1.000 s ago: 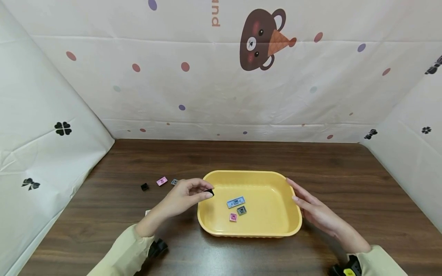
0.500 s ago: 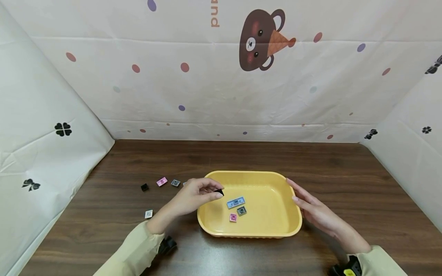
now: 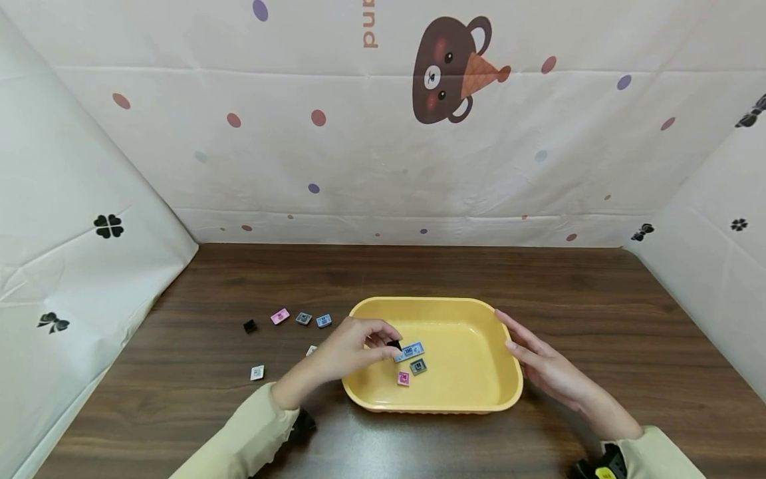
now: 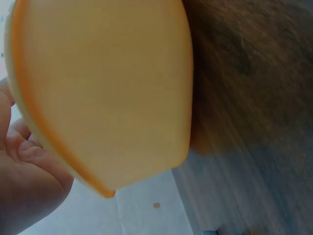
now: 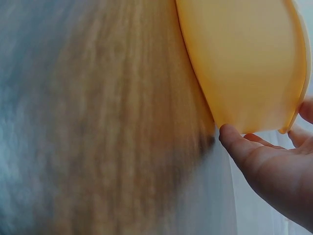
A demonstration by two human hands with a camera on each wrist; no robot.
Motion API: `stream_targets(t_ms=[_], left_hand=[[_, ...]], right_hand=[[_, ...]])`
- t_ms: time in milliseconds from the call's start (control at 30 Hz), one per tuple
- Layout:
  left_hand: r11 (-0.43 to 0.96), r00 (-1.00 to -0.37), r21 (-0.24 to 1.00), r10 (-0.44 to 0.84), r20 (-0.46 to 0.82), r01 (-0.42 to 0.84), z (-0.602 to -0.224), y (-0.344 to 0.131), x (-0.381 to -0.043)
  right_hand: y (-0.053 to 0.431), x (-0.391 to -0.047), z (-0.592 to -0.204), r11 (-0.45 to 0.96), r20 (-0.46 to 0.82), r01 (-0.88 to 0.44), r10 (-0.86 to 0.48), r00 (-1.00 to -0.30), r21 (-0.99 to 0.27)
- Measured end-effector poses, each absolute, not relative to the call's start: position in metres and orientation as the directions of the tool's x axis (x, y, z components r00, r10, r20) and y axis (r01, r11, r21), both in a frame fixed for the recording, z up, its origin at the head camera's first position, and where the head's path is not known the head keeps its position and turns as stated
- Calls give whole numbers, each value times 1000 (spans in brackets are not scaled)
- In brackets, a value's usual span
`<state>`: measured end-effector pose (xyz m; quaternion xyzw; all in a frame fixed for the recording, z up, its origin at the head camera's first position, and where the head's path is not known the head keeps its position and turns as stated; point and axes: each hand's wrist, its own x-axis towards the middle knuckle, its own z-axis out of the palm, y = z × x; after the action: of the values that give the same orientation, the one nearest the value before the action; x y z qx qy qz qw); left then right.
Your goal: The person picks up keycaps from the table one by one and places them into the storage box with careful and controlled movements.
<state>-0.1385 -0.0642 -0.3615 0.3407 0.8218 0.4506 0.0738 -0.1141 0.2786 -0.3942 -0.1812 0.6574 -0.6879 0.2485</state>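
Observation:
My left hand [image 3: 353, 349] reaches over the left side of a yellow plastic tray [image 3: 479, 402]. Between thumb and fingers it pinches a small black block [image 3: 394, 344], just above a long light-blue printed tile [image 3: 413, 350]. Close by, a grey printed tile [image 3: 418, 366] and a pink printed tile [image 3: 403, 378] lie on the tray floor. My right hand [image 3: 553, 369] touches the tray's right side with extended fingers; in the right wrist view its fingertips meet the outer wall [image 5: 249, 73]. From the left wrist, the tray wall [image 4: 107, 98] hides the held block.
Left of the tray on the wooden table [image 3: 179, 392] lie a black block [image 3: 249, 326], a pink tile [image 3: 280, 317], a grey tile [image 3: 304, 319], a blue tile [image 3: 324, 320] and a white tile [image 3: 257, 372]. Another white piece [image 3: 311, 350] is partly behind the left arm. Printed cloth surrounds the table.
My left hand has moved right and slightly down, carrying the black block from the tray's left rim to over the blue tile. The right hand and tray have stayed put.

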Motion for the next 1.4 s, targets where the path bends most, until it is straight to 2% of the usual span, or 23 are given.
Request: stream_targets(t_ms=[300, 567, 1400], left_hand=[[516, -725, 601, 671, 159, 610, -366, -56, -137], [595, -693, 411, 707, 142, 691, -369, -50, -137], [625, -626, 68, 761, 170, 778, -366, -46, -129]], right_hand=[[278, -114, -394, -8, -78, 101, -582, -810, -995], [278, -114, -395, -17, -73, 102, -584, -809, -995], [277, -114, -392, -7, -87, 111, -581, -809, -994]])
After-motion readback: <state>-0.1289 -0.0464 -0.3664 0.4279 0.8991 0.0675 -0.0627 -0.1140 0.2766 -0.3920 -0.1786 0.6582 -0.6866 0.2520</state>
